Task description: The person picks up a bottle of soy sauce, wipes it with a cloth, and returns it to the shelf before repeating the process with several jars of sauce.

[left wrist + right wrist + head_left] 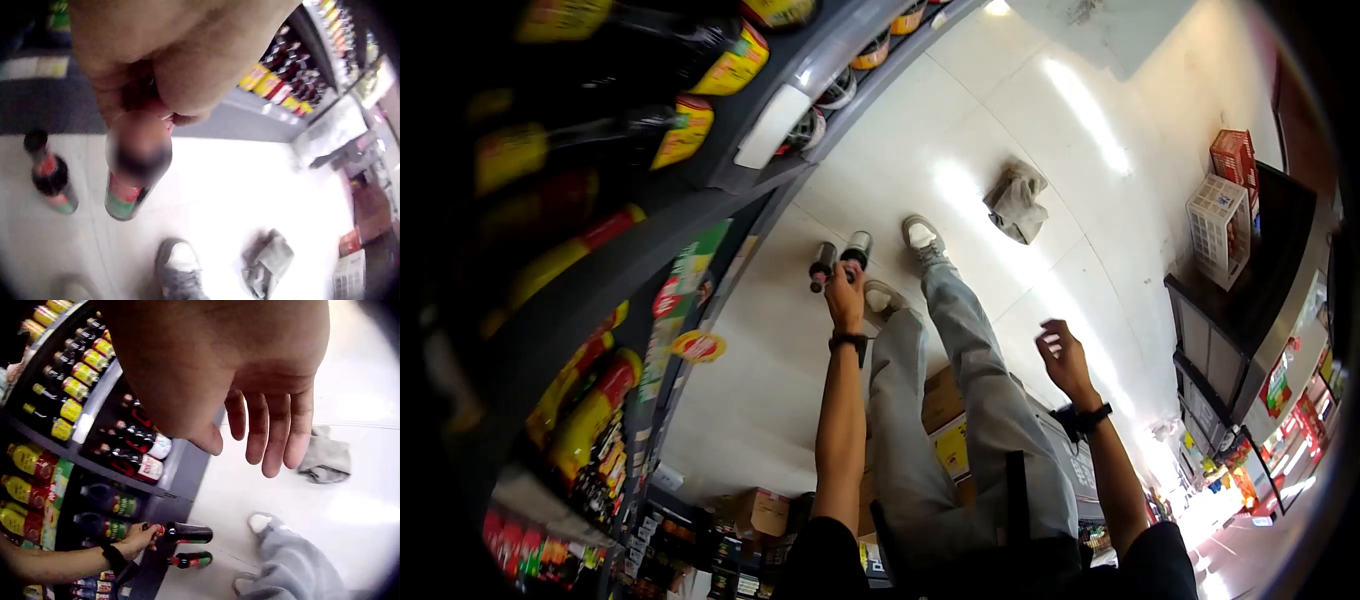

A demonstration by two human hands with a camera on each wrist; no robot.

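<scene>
My left hand (846, 298) grips a dark glass bottle (190, 533) by its neck, close over the pale floor. The bottle's red and green label (123, 199) shows in the left wrist view, where a blurred patch covers its upper part. Beside it is a second dark bottle (55, 178) with a similar label, standing apart from the hand. My right hand (1065, 358) hangs in the air to the right of my legs, fingers loosely bent and holding nothing. From the right wrist view, its fingers (275, 434) point down over the floor.
Shelves (94, 419) packed with bottles run along the left, their edge near my left hand. A grey cloth (1018, 200) lies on the floor ahead of my shoes (924, 237). White (1220, 225) and red (1234, 160) plastic crates are at the right, by a dark counter.
</scene>
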